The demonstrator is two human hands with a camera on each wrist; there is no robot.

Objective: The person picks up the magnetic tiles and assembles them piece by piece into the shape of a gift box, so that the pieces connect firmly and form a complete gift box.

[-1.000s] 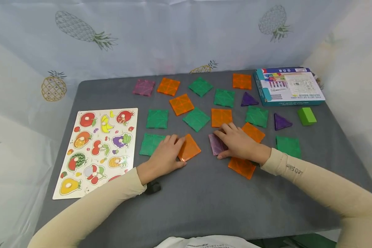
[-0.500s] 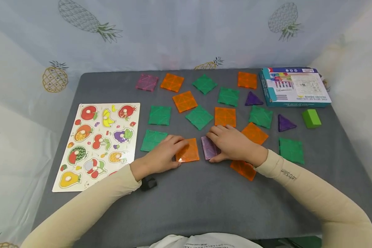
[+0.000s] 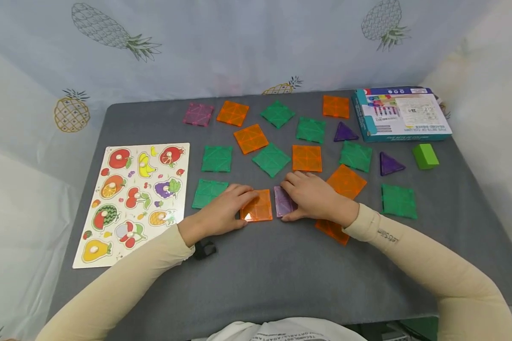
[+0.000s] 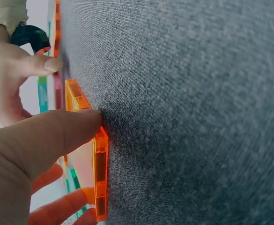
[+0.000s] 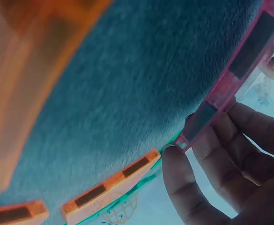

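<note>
Orange tile (image 3: 261,206), squared up since a second ago, lies on the counter (image 3: 281,274), pinched by the left hand (image 3: 222,209). At its three o'clock, the right hand (image 3: 315,196) grips the purple tile (image 3: 283,202), now nearer; their facing edges seem aligned, just apart.

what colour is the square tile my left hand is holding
The square tile is see-through orange, best seen in the head view.

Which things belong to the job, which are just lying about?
In the job:
orange square tile, in left grip
purple tile, in right grip
probably the other square tiles, purple triangles

Probably unrelated:
fruit peg puzzle
cardboard box
light green block
</note>
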